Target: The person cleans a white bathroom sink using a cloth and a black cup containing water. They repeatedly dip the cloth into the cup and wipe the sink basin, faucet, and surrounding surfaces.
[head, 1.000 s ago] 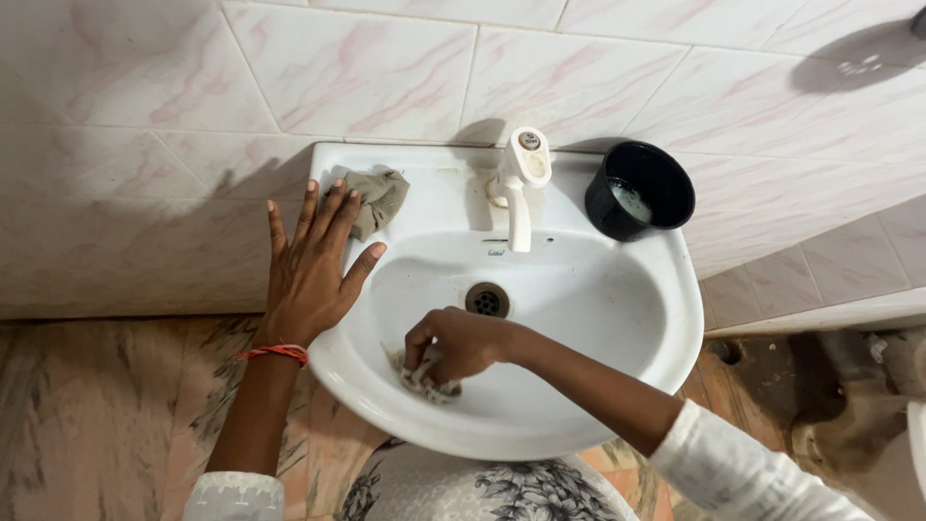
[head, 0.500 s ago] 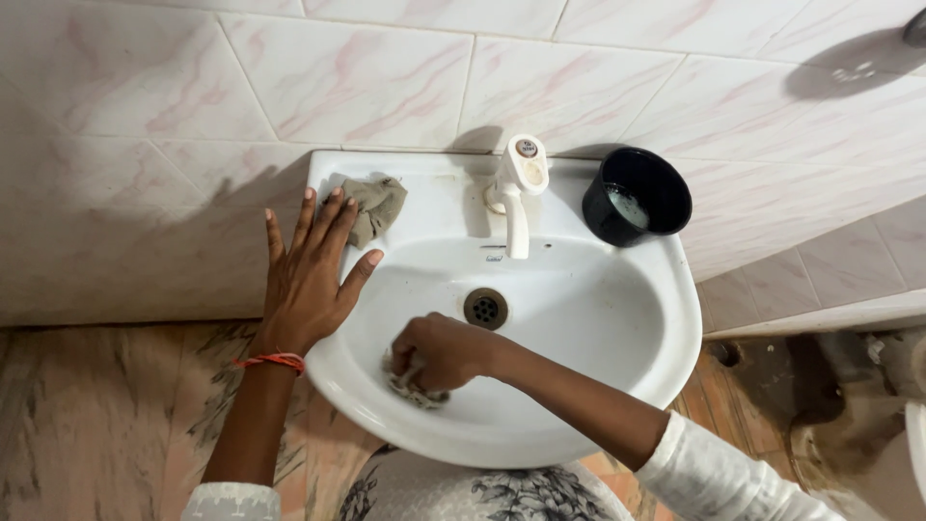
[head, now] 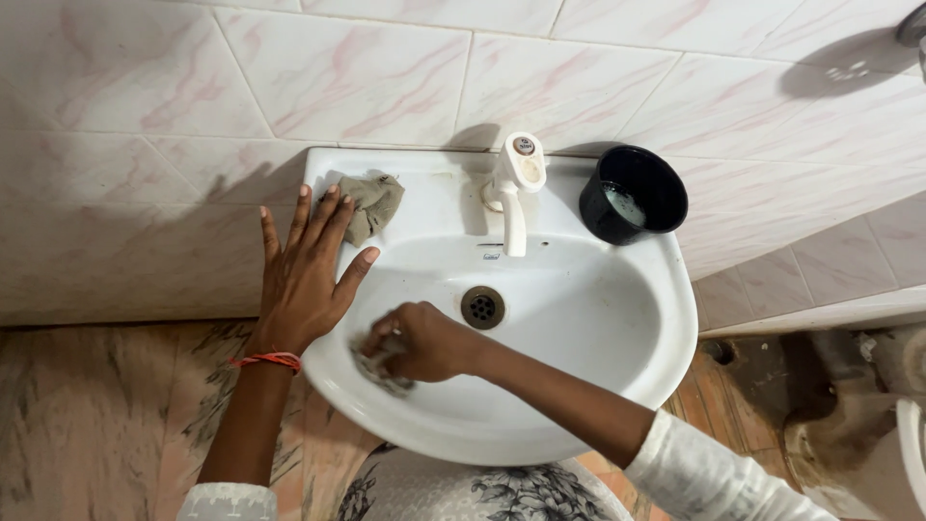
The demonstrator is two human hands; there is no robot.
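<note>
Over the white sink (head: 666, 318), seen from the head camera, both bare hands are at work. Inside the bowl, left of the drain (head: 482, 307) and near the sink's front-left wall, the right hand (head: 424, 340) is clenched around a grey scrubbing pad (head: 374, 367), pressing it against the white surface; only the pad's frayed edge shows under the fingers. On the sink's left rim, the left hand (head: 307, 270) lies flat with fingers spread and released, grasping nothing; its fingertips reach just beside a crumpled grey-brown cloth (head: 371, 205) that sits on the sink's back-left corner. A red thread bracelet (head: 268, 361) circles the left wrist, which hangs outside the sink's edge.

At the middle of the sink's back ledge stands a white tap (head: 513, 193), its spout pointing down toward the drain. To the right of the tap, on the sink's back-right corner, rests a black round cup (head: 632, 195) with a little pale liquid inside. Behind the sink runs a wall of pink-veined marble tiles (head: 386, 77). Below the sink's front edge shows flowered fabric (head: 482, 492), and white sleeves cover both forearms.
</note>
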